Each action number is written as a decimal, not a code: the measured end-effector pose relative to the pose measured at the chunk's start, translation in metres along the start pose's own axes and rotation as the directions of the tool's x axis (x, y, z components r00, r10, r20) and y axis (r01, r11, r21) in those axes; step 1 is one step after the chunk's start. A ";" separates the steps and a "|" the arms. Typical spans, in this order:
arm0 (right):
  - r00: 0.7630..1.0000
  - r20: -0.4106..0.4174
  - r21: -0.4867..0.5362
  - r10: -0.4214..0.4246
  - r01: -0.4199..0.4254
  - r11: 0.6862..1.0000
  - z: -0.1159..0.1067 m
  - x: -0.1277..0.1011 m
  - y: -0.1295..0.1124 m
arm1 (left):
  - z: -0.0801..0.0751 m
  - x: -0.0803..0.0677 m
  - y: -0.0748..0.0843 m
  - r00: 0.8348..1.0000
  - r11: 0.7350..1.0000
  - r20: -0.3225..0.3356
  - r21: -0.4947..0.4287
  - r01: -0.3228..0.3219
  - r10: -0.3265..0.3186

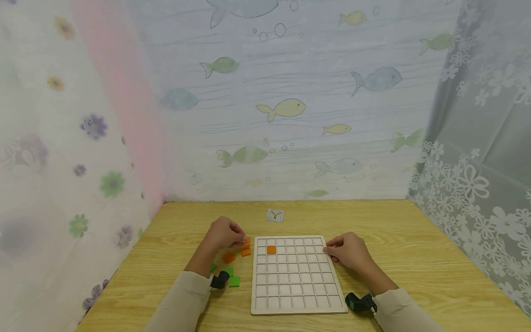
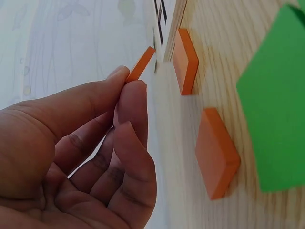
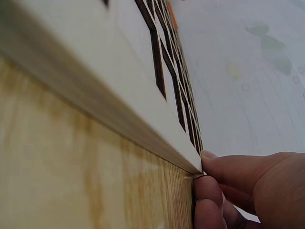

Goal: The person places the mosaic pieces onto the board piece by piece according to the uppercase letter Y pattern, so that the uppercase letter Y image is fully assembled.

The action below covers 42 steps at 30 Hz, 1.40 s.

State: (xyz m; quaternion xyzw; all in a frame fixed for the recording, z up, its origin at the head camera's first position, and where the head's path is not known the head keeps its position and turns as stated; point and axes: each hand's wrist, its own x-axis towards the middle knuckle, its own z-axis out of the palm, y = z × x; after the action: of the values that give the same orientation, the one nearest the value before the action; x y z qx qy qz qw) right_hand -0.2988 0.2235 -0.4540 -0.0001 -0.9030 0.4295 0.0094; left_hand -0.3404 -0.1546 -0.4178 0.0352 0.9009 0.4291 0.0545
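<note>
Between thumb and fingertip, my left hand [image 1: 226, 233] pinches an orange square tile [image 2: 142, 64], raised off the table left of the board. Two more orange tiles [image 2: 217, 155] lie below it on the table in the left wrist view. My right hand [image 1: 350, 251] holds the right edge of the pale wooden grid board [image 1: 298, 310], thumb on top at the rim and fingers against the side. One orange tile [image 1: 271, 249] sits in a cell of the second row, near the board's upper left.
Several green tiles [image 1: 234, 281] lie left of the board, close to the left wrist. A small printed pattern card [image 1: 275, 215] lies beyond the board. Patterned curtains [image 1: 286, 108] hang behind the wooden table [image 1: 186, 318] and along its sides.
</note>
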 end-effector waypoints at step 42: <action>1.000 0.009 0.018 0.024 -0.024 1.000 -0.002 -0.001 -0.001 | 0.029 -0.005 0.019 0.980 0.989 0.145 -0.082 -0.126 0.137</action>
State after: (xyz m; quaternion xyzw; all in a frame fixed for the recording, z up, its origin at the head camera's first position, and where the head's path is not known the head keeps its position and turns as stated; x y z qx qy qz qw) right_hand -0.2980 0.2246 -0.4520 -0.0091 -0.8990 0.4378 0.0001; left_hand -0.3318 -0.1205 -0.4206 0.1248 0.8738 0.4603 0.0948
